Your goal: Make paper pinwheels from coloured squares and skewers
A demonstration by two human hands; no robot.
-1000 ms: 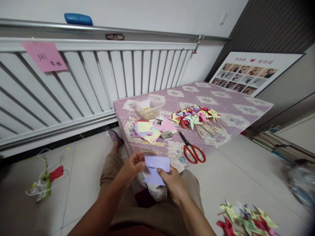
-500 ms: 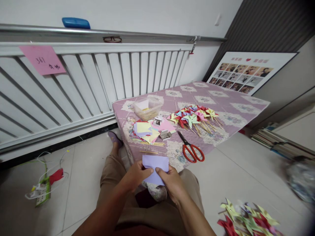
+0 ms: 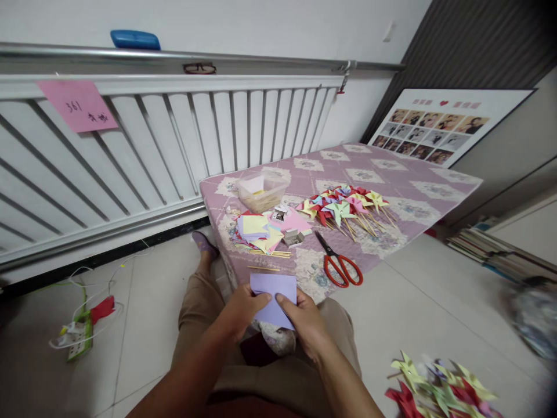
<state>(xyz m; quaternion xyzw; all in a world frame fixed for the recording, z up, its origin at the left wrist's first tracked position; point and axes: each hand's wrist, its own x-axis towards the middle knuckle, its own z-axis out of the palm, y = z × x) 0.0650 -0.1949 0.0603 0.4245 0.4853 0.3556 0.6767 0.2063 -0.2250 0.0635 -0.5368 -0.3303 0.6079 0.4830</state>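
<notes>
A square sheet of lavender paper (image 3: 274, 287) is held level above my lap, at the near edge of the cloth-covered table. My left hand (image 3: 243, 307) grips its left side, thumb on top. On the right side my right hand (image 3: 307, 319) pinches it the same way, the two thumbs lying close together over the middle. A thin wooden stick (image 3: 263, 269) lies just beyond the paper. Scissors with red handles (image 3: 342, 267) rest to the right. Farther off are a stack of coloured paper squares (image 3: 255, 227) and several sticks (image 3: 272, 253) beside it.
Paper pinwheels (image 3: 343, 209) lie piled on the patterned tablecloth (image 3: 365, 174). A clear plastic box (image 3: 261, 197) and a small open grey box (image 3: 293, 238) stand nearby. More pinwheels (image 3: 439, 386) are at lower right. A white radiator (image 3: 195, 128) runs behind; a power strip (image 3: 80, 342) lies on the floor.
My thumbs have drawn slightly apart on the lavender paper, which looks flatter now. The view has shifted a little; the things on the table have stayed put.
</notes>
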